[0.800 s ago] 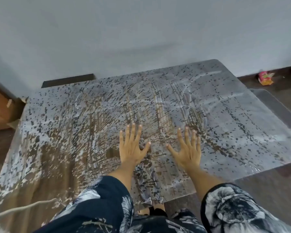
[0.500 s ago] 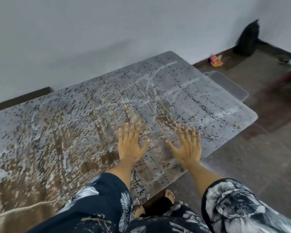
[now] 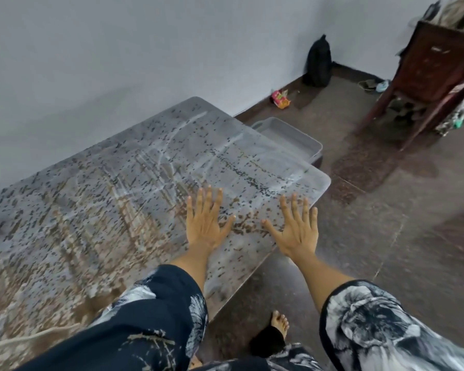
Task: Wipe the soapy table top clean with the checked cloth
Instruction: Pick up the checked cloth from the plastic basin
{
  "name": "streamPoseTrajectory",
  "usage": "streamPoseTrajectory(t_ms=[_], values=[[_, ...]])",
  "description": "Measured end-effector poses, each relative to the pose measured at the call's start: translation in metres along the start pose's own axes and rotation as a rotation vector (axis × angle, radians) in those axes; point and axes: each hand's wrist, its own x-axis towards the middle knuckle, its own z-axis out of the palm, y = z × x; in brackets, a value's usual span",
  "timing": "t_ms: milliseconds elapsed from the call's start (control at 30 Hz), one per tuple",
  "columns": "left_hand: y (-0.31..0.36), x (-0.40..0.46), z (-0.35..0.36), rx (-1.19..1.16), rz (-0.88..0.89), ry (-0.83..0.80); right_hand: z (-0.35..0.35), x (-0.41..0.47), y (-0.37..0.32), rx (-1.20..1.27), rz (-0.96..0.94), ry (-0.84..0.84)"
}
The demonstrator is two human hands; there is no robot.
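two hands (image 3: 208, 226), one table (image 3: 97, 199), one tray (image 3: 292, 137)

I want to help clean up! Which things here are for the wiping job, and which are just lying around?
For the job:
soapy table top
left hand, flat and empty
right hand, flat and empty
The checked cloth is not in view.

Just lying about:
grey tray beyond the table
snack wrapper on the floor
black bag in the corner
wooden chair

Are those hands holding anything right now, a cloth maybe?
Nothing is held. The left hand and the right hand are both spread flat, fingers straight, over the soapy table top. No checked cloth is in view.
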Motion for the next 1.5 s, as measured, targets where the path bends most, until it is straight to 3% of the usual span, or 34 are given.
streamPoseTrajectory(t_ms=[400, 700, 1033, 1367, 1500], values=[[0.158, 0.111, 0.001, -0.032, 0.068, 0.045, -0.022, 0.105, 0.136, -0.033, 0.043, 0.053], [0.188, 0.206, -0.003, -0.057, 0.069, 0.149, -0.038, 0.195, 0.159, -0.051, 0.009, 0.042], [0.195, 0.292, 0.001, -0.149, 0.029, 0.110, -0.044, 0.300, 0.163, -0.073, -0.052, -0.019], [0.232, 0.404, 0.046, -0.418, -0.118, -0.078, 0.006, 0.441, 0.162, -0.056, -0.262, -0.189], [0.252, 0.451, 0.088, -0.505, -0.285, -0.305, 0.047, 0.497, 0.165, 0.001, -0.232, -0.479]])
